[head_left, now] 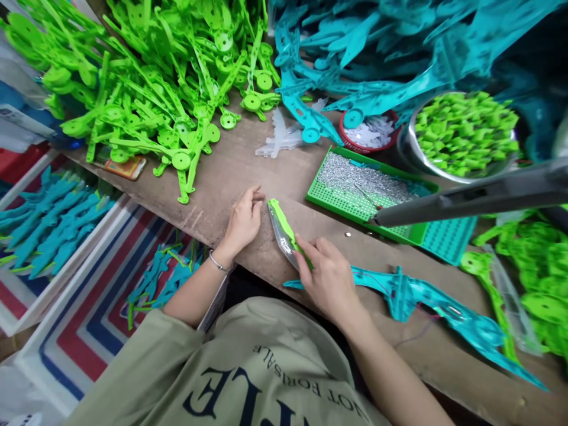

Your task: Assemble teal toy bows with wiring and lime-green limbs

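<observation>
My right hand pinches the near end of a bright green plastic strip with a clear, blade-shaped plastic piece along it, tilted over the table edge. My left hand is a little to the left of its far end, fingers loosely bent and holding nothing. Beside and partly behind my right hand lies a long teal plastic part, shaped like a bow or toy gun half, with thin wires on it.
Green plastic parts are heaped at the back left, teal parts at the back right. A green tray holds small metal pieces. A dark grey bar juts in over it. Striped boxes with teal parts stand lower left.
</observation>
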Demonstrator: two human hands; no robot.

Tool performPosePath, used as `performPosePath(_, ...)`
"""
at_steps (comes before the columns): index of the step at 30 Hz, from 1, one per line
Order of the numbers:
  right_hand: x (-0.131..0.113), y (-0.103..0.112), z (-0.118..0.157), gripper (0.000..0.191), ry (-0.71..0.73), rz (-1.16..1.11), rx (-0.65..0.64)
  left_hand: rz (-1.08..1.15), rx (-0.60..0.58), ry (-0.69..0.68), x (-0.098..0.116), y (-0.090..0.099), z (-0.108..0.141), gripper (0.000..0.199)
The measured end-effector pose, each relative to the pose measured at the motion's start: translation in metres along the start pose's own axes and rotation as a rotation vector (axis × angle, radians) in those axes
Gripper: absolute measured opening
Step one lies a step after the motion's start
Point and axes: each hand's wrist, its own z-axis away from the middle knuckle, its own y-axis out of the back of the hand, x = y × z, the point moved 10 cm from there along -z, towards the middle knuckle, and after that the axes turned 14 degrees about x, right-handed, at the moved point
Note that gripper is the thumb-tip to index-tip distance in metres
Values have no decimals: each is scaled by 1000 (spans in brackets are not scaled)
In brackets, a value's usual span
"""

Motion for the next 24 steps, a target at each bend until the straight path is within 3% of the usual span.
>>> performPosePath(7,0,-15,-5,37,-11,49,-49,-2,-53,14,0,-8,-7,41)
performPosePath(18,3,-15,-9,32,-31,79,-96,20,-124,50,-4,-22,-13,40)
performPosePath(24,6,-21,-14,30,-46,90,-205,57,-129,81,-10,-24,-15,39)
